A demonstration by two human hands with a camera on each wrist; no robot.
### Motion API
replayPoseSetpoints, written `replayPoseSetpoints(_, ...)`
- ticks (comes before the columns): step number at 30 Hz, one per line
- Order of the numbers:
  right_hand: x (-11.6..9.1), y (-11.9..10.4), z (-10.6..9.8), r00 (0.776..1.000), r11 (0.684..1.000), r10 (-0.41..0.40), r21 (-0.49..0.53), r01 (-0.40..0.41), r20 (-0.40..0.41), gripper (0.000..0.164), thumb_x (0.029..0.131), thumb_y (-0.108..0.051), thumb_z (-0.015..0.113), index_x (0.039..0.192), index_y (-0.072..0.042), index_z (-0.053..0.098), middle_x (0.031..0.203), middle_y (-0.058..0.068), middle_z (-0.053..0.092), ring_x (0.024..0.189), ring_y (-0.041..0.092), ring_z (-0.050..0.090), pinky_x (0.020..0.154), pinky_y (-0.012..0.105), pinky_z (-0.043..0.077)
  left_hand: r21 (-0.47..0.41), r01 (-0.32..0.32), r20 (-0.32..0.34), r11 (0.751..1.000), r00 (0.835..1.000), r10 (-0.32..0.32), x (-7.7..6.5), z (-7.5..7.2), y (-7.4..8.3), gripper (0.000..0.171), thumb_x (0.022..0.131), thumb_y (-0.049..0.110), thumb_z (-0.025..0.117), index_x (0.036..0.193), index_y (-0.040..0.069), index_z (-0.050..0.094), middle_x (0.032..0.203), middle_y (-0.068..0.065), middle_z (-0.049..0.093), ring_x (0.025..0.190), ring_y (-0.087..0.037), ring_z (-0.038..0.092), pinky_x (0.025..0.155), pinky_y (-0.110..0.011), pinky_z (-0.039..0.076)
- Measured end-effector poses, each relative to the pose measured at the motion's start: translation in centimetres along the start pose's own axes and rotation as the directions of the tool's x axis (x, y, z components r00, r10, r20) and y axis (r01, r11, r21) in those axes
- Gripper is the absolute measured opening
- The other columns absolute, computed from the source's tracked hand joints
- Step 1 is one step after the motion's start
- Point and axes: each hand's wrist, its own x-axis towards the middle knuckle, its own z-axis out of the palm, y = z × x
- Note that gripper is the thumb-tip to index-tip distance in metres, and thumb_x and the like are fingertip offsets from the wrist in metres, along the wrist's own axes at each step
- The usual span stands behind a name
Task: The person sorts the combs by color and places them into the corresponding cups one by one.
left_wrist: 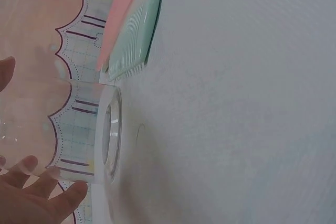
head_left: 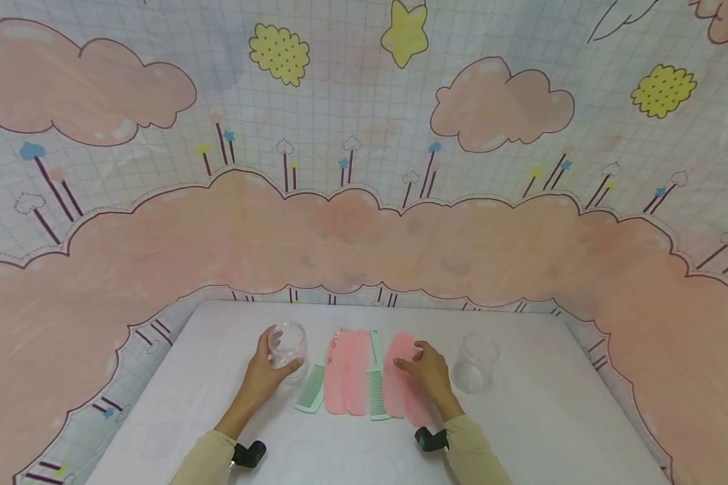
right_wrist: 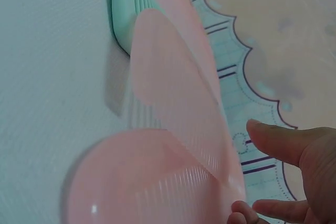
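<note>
My left hand is around a clear plastic cup, thumb on one side and fingers on the other; the cup stands upright on the table. My right hand hovers over the two right-hand pink combs, its thumb and fingers apart with nothing between them. In the right wrist view, those pink combs overlap each other beside the fingertips. A row runs between the hands: a short-looking mint green comb, two overlapping pink combs, and a long-handled mint green comb.
A second clear cup stands to the right of my right hand. White covering lies over the table. Behind it rises a cloth backdrop printed with clouds and stars.
</note>
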Motion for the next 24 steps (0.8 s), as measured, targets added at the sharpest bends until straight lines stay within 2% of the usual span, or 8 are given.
replayPoseSetpoints(2,0.02,0.06,0.17,1.000,1.000,0.002,-0.001,-0.002,0.006,0.072,0.077,-0.037,0.081,0.132,0.000,0.055,0.102,0.017,0.068,0.085,0.027,0.064,0.072,0.041,0.056,0.000,0.008,0.003,1.000,1.000,-0.008,0.01,0.00,-0.01,0.095,0.085,0.032,0.076,0.154,0.011,0.014,0.159,-0.022,0.026,0.145,-0.046,0.027,0.115,-0.060,0.031)
replayPoseSetpoints(9,0.02,-0.29,0.75,1.000,1.000,0.021,-0.010,-0.021,0.007,0.080,0.073,-0.035,0.084,0.137,0.000,0.050,0.116,0.023,0.067,0.103,0.036,0.066,0.085,0.049,0.058,-0.011,0.004,0.008,1.000,1.000,-0.004,0.16,0.01,-0.18,0.096,0.085,0.030,0.077,0.154,0.011,0.013,0.159,-0.022,0.028,0.146,-0.044,0.028,0.116,-0.058,0.030)
replayPoseSetpoints(14,0.17,-0.31,0.53,1.000,1.000,0.023,-0.021,-0.023,0.013,0.081,0.072,-0.031,0.085,0.137,0.001,0.049,0.114,0.023,0.068,0.102,0.036,0.066,0.084,0.048,0.058,-0.011,0.000,0.005,1.000,1.000,0.000,0.14,0.04,-0.15,0.095,0.084,0.029,0.077,0.154,0.010,0.014,0.158,-0.021,0.030,0.145,-0.044,0.030,0.116,-0.057,0.031)
replayPoseSetpoints(24,0.50,-0.06,-0.19,0.998,1.000,0.030,-0.004,-0.030,0.052,0.072,0.076,-0.022,0.081,0.136,0.002,0.050,0.109,0.023,0.066,0.091,0.032,0.065,0.077,0.046,0.057,-0.009,0.006,0.002,1.000,1.000,-0.006,0.13,0.04,-0.06,0.095,0.084,0.030,0.077,0.154,0.011,0.015,0.157,-0.020,0.033,0.144,-0.044,0.031,0.116,-0.058,0.032)
